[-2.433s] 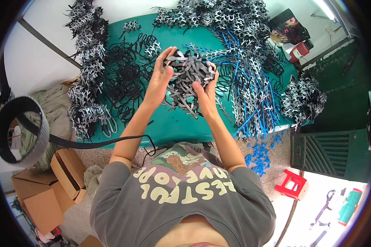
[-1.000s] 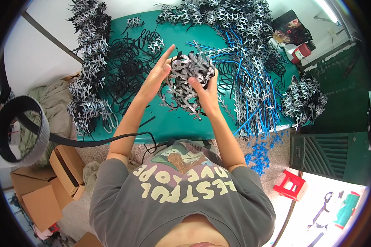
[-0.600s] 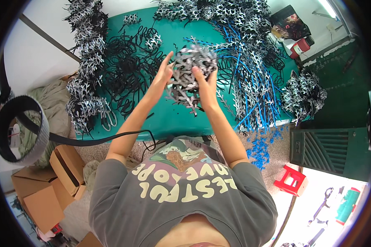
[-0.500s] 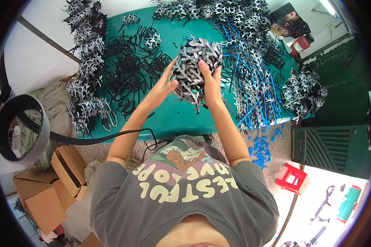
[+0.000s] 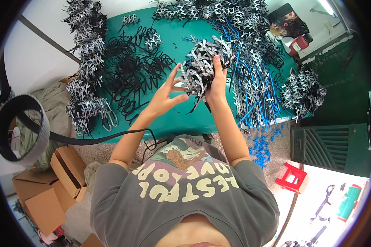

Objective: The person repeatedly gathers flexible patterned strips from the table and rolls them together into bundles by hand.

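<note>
A bundle of silver-and-black leaf-shaped trim (image 5: 200, 61) is held above the green table (image 5: 169, 123). My right hand (image 5: 217, 84) grips its right side, thumb on top; the other fingers are hidden behind it. At the bundle's left edge my left hand (image 5: 167, 96) is open, fingers spread, with the fingertips near or against the leaves; whether they touch is hard to tell. Left of the bundle lies a tangle of black cord (image 5: 132, 66). On the right, leafy strips with blue strands (image 5: 255, 90) are spread over the table.
Piles of leaf trim line the table's left edge (image 5: 86, 61), back (image 5: 243, 16) and right corner (image 5: 305, 92). A black strap (image 5: 95, 141) crosses at left. Cardboard boxes (image 5: 49, 193) stand at lower left. Blue scraps (image 5: 259, 150) and a red stool (image 5: 292, 178) are on the floor at right.
The bundle has shifted right and tilted in my right hand. My left hand has followed it rightward, its fingers now more spread.
</note>
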Demonstrator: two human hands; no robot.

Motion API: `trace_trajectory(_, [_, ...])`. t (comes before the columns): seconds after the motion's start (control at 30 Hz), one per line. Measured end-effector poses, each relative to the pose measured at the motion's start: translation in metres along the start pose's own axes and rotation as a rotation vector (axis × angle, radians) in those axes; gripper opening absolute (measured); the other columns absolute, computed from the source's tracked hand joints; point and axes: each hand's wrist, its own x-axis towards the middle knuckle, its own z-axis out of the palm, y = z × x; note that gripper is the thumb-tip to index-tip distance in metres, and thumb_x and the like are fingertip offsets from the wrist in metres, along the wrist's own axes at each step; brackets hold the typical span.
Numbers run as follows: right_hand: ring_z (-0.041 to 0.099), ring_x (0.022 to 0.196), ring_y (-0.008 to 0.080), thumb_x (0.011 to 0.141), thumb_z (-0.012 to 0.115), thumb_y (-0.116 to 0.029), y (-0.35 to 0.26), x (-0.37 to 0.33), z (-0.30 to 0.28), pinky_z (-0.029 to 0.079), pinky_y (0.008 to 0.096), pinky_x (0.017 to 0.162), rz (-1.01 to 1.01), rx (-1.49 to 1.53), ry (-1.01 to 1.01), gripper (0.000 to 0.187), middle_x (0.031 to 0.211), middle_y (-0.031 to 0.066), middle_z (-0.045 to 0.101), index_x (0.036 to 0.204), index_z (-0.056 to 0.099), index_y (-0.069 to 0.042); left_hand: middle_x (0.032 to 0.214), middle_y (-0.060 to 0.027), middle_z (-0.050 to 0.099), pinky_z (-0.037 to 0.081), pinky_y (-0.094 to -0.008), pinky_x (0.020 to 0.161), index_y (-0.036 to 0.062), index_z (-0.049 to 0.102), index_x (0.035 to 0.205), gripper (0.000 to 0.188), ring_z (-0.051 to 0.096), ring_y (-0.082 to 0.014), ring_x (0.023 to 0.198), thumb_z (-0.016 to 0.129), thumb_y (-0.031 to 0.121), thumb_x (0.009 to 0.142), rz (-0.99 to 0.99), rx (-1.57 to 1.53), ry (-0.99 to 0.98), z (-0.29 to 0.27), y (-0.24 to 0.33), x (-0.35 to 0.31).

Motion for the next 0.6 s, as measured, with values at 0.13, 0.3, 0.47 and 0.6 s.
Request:
trace_trajectory(0.13, [0.042,0.116,0.0263,0.080,0.063,-0.040,0.008,-0.001,0.003,0.039,0.0385,0.094,0.025,-0.021,0.073,0.087,0.132,0.0164,0.034,0.137,0.010,-0.002,0.121,-0.0205,0.048,0.040,-0.0366,0.091,0.0119,-0.003,0.142,0.082,0.057,-0.0246,0.100,0.052,0.040,0.087,-0.043,-0.026,-0.035,0.016,-0.006,-0.003])
trace_trajectory(0.3, [0.039,0.114,0.0228,0.079,0.066,-0.037,0.020,0.002,0.000,0.031,0.0352,0.098,-0.179,-0.153,0.046,0.078,0.126,0.0133,0.038,0.131,0.021,-0.001,0.137,-0.0156,0.030,0.039,-0.0386,0.095,0.0105,-0.008,0.141,0.074,0.044,-0.0238,0.117,0.042,0.037,0.093,-0.168,-0.642,-0.070,0.026,-0.012,0.000])
trace_trajectory(0.47, [0.044,0.106,0.0196,0.078,0.068,-0.036,0.006,-0.001,0.004,0.032,0.0320,0.095,-0.252,-0.370,0.030,0.071,0.118,0.0132,0.044,0.125,0.028,-0.001,0.140,-0.0174,0.024,0.038,-0.0460,0.095,0.0152,0.006,0.143,0.082,0.036,-0.0320,0.123,0.047,0.056,0.084,-0.233,-0.229,0.095,-0.028,-0.006,0.017])
trace_trajectory(0.6, [0.046,0.102,0.0193,0.077,0.069,-0.032,0.012,-0.004,0.016,0.037,0.0308,0.089,-0.304,-0.495,-0.036,0.077,0.114,0.0149,0.045,0.127,0.020,0.000,0.136,-0.0185,0.030,0.037,-0.0381,0.095,0.0075,0.015,0.141,0.078,0.038,-0.0253,0.120,0.038,0.058,0.086,0.017,-0.110,0.172,-0.013,-0.001,0.037])
